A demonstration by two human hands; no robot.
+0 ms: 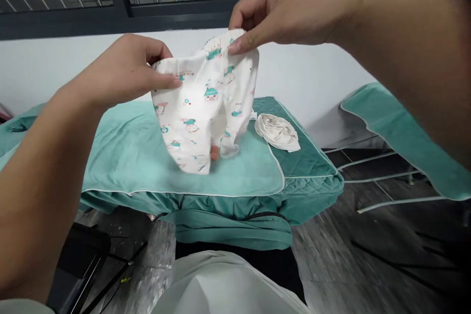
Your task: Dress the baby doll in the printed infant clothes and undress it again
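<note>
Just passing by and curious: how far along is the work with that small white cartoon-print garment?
Done: no folded piece lies on the teal quilted cover. In hand: the left hand and right hand pinch the small white cartoon-print fabric garment by its top edge, hanging over the cover. Left, seemingly: this garment, plus a crumpled off-white cloth lying untouched near the cover's right edge.
</note>
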